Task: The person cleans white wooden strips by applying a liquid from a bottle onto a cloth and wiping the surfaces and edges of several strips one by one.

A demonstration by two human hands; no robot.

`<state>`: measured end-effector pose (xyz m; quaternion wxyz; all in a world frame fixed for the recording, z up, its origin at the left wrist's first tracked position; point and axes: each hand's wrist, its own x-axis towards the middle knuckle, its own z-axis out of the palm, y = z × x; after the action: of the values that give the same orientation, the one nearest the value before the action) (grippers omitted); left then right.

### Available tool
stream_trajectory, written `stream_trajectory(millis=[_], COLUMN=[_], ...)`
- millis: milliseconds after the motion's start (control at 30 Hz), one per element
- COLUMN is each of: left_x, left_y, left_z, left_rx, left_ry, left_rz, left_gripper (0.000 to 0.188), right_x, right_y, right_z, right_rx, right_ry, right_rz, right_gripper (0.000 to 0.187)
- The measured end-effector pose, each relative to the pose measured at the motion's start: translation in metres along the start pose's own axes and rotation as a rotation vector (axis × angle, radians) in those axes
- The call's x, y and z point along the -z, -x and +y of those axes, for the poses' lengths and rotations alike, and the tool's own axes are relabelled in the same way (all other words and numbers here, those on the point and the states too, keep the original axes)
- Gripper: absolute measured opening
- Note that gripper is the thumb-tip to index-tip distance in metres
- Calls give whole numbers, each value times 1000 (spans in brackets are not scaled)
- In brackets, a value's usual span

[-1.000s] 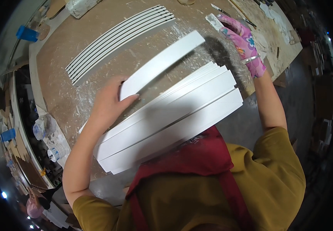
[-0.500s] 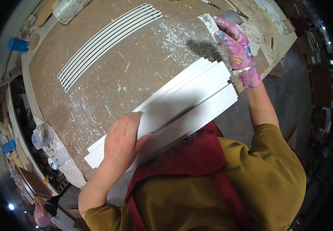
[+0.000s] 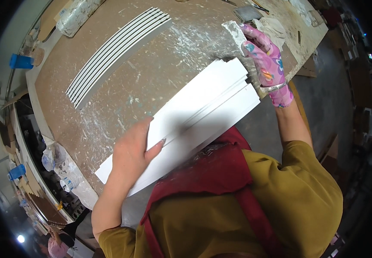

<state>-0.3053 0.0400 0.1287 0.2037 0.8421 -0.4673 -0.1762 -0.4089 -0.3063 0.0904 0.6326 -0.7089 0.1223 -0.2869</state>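
Observation:
A stack of long white boards point(image 3: 203, 107) lies slantwise at the table's near edge, fanned slightly so that several edges show. Bare, my left hand point(image 3: 130, 150) grips the stack toward its left end, thumb across the top face and fingers along the far edge. My right hand point(image 3: 265, 60), in a pink flowered glove with a band at the wrist, is closed on a white-crusted flat piece point(image 3: 235, 34) just beyond the boards' right end. What that piece is made of, I cannot tell. Farther off, a curved row of narrow white strips point(image 3: 119, 53) stands close together on the table.
The brown table point(image 3: 121, 94) is smeared with white. A wrapped roll point(image 3: 77, 17) lies at the far left, near a blue cup point(image 3: 21, 61). At the far right are a grey pad point(image 3: 248, 13) and a crumpled cloth point(image 3: 272, 28). Another person point(image 3: 57, 247) is at the lower left.
The boards have shifted slightly to the left, and their upper ones lie more evenly. My left hand has moved a little, its thumb farther out from the fingers. My right hand still holds the crusted piece.

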Motion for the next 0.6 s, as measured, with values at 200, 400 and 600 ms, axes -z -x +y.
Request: stream_trajectory(millis=[200,400,600], left_x=[4,12,15], left_y=[-8,-6,92], left_z=[1,8,-30], left_rx=[168,253,278], left_ry=[-55,98,190], left_rz=[-57,-117,618], left_gripper=[51,54,56], right_x=[7,-2,11], right_y=[16,36,61], right_z=[-16,-18,6], right_rx=[-36,-97,-38], right_ry=[111,-66,178], right_rz=[40,167,392], right_gripper=[43,38,34])
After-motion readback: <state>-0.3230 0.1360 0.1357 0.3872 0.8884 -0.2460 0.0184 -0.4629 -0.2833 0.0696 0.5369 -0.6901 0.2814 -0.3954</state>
